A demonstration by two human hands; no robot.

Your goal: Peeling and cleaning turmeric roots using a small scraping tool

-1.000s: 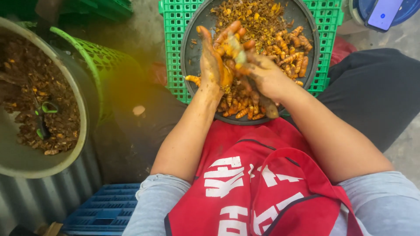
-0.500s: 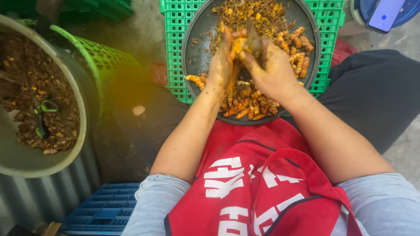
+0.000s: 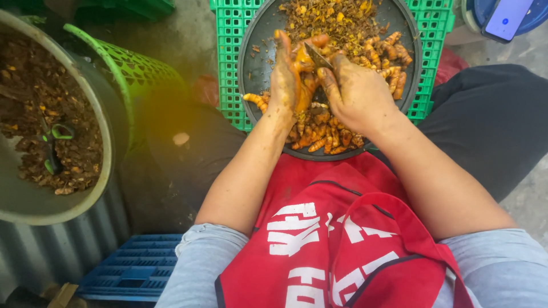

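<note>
A round dark pan (image 3: 258,63) rests on an upturned green crate (image 3: 228,34) in front of my lap. It holds several orange turmeric roots (image 3: 388,57) and a heap of brown and yellow peelings (image 3: 331,17). My left hand (image 3: 285,77), stained orange, grips one turmeric root (image 3: 305,63) above the pan. My right hand (image 3: 357,94) holds a small knife (image 3: 317,57) with its blade against that root.
A large grey basin (image 3: 34,199) of brown peelings with green-handled scissors (image 3: 54,148) stands at the left. A green mesh basket (image 3: 137,74) leans beside it. A blue crate (image 3: 134,268) lies below. A phone (image 3: 508,17) rests on a blue lid at top right. A red apron (image 3: 342,245) covers my lap.
My hands have closed together over the pan. The left hand's fingers, spread wide a second ago, now wrap the root, and the knife blade has moved onto it.
</note>
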